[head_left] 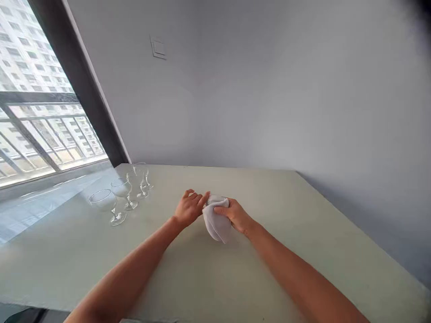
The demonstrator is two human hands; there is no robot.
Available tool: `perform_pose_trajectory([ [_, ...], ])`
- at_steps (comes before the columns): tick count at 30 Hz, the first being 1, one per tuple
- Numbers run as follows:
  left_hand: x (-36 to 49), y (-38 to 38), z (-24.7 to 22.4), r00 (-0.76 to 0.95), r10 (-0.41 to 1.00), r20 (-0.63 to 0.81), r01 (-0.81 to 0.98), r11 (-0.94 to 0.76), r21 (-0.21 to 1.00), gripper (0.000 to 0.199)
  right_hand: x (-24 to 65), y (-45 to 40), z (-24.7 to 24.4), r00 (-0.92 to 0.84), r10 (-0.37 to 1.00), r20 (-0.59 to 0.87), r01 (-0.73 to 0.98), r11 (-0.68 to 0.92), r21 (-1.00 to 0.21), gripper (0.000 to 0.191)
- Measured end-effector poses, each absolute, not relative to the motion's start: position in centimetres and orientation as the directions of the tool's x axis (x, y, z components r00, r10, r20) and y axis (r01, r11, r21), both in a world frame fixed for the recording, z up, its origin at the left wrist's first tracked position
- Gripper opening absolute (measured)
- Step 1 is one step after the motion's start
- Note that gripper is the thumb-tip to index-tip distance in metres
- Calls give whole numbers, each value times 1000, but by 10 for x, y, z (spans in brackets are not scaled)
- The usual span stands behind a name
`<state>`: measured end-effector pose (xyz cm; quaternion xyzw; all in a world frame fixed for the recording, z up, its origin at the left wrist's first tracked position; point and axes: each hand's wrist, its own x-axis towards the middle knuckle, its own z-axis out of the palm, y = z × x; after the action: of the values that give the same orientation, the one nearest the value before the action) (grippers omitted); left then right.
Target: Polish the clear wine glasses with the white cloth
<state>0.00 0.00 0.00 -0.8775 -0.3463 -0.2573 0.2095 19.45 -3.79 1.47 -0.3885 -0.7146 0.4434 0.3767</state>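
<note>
Four stemmed glasses (123,197) stand untouched at ten o'clock while the right hand (235,214) grips a white cloth (217,224), left hand (189,208) fingers loosely curled on it.

A row of four stemmed glasses (125,193) stands upright along the left part of the pale worktop (303,224), close together from near the window (40,125) toward the far wall (269,89), blocking any low sweep along that side. Both hands, the left hand (189,208) and the right hand (234,214), meet at a bunched white cloth (217,224) mid-worktop, well apart from the glasses. Open surface lies to the right, behind the cloth up to the wall, and in front between the forearms.
</note>
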Motion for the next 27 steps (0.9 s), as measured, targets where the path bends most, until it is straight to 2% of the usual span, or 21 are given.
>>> perform_pose_trajectory([
  [3,-6,3,-8,681,525,510,650,-755,-91,52,195,-42,19,-478,850,223,450,455,-769,43],
  [6,-10,4,-11,698,580,420,632,-775,19,62,200,-41,22,-581,773,255,604,620,-501,45],
  [8,-9,4,-7,683,628,372,648,-757,88,63,206,-38,23,-647,711,275,627,701,-340,45],
  [11,-5,1,1,649,692,316,667,-718,201,60,217,-31,22,-690,655,308,619,755,-216,48],
  [16,4,-3,9,588,773,236,697,-633,337,53,227,-24,21,-679,643,355,619,761,-193,49],
  [21,0,1,8,485,856,180,784,-516,346,46,238,-19,27,-602,674,428,665,720,-197,48],
  [25,-2,4,10,359,922,144,859,-387,336,42,246,-19,39,-346,719,602,729,610,-310,47],
  [27,2,2,12,340,930,139,871,-367,328,43,242,-24,44,-247,688,682,739,590,-327,43],
])
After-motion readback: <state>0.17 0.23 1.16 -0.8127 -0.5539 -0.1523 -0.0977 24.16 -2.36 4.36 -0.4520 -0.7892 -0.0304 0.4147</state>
